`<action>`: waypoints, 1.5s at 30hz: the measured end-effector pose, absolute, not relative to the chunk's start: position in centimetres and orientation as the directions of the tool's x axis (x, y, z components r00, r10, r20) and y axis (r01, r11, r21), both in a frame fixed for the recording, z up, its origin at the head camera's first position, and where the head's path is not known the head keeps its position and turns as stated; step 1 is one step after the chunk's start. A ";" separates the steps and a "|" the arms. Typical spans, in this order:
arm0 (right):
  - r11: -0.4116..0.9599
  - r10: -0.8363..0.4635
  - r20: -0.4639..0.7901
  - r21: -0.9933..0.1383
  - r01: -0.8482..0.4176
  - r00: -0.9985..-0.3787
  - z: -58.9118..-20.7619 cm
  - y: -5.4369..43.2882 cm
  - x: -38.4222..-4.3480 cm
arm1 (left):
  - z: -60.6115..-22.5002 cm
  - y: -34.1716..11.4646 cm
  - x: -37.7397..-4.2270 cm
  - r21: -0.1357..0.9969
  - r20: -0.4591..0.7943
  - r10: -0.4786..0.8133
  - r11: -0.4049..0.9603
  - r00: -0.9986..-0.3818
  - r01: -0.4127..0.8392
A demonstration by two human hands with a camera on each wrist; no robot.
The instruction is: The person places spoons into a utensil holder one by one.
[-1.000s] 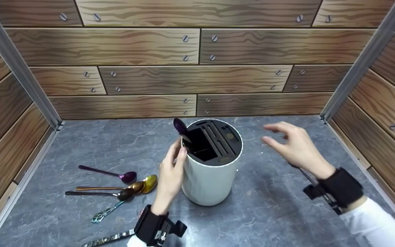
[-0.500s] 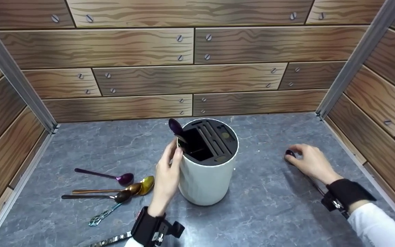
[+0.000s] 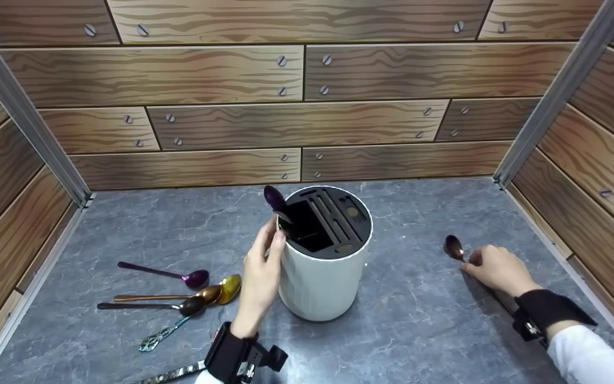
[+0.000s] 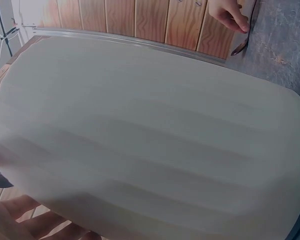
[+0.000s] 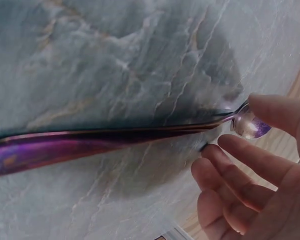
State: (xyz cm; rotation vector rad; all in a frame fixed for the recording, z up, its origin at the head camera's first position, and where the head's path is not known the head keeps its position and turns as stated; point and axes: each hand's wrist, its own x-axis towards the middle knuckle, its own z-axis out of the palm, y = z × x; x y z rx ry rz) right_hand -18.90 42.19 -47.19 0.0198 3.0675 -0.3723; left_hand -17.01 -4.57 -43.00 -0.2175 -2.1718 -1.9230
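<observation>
My left hand (image 3: 260,280) grips the side of a white cylindrical utensil holder (image 3: 320,290), its thumb up at the rim. The holder has a black slotted top, and a dark purple spoon (image 3: 274,197) sticks out of its large opening, bowl up. In the left wrist view the holder's white wall (image 4: 150,130) fills most of the frame. To the right, my right hand (image 3: 500,269) pinches a purple-copper spoon (image 3: 453,247) near its neck, bowl pointing away. The right wrist view shows its long handle (image 5: 90,142) running back toward the camera, thumb and forefinger by the bowl.
Left of the holder lie a purple spoon (image 3: 196,279), a gold spoon (image 3: 229,289), a copper spoon (image 3: 152,297), a dark spoon (image 3: 192,305) and a teal ornate handle (image 3: 158,340). A patterned handle (image 3: 174,374) lies near the front. Wood-print walls (image 3: 221,125) enclose the table.
My right hand has come down to the table on the right, then slid back from the spoon's bowl to its neck. My left hand stays on the holder.
</observation>
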 end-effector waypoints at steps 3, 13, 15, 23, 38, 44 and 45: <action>0.972 0.000 -0.051 -0.234 0.012 -0.999 -47.3 42.0 -19.0 | -43.0 -4.6 -17.0 0.957 0.269 -0.044 0.129 -0.962 0.261; 0.977 0.024 -0.034 -0.213 0.031 -0.999 -47.7 41.9 -19.0 | -42.9 -4.6 -17.1 0.955 0.278 -0.040 0.122 -0.960 0.271; 0.978 0.030 -0.026 -0.207 0.035 -0.999 -47.8 41.8 -18.9 | -42.9 -4.6 -17.1 0.955 0.276 -0.042 0.125 -0.960 0.269; 0.978 0.034 0.024 -0.206 0.029 -0.999 -47.9 41.0 -18.8 | -42.8 -4.6 -17.2 0.952 0.278 -0.044 0.145 -0.959 0.270; 0.984 0.048 -0.077 -0.168 0.061 -0.996 -48.2 40.2 -19.0 | -43.0 -4.5 -17.0 0.953 0.281 -0.040 0.128 -0.959 0.274; 0.988 0.006 -0.053 -0.151 0.014 -0.999 -48.2 39.9 -18.8 | -43.0 -4.5 -17.0 0.954 0.279 -0.034 0.124 -0.960 0.273; 0.988 -0.007 -0.036 -0.152 -0.002 -0.999 -48.2 39.9 -18.8 | -43.0 -4.5 -17.0 0.954 0.279 -0.030 0.121 -0.960 0.274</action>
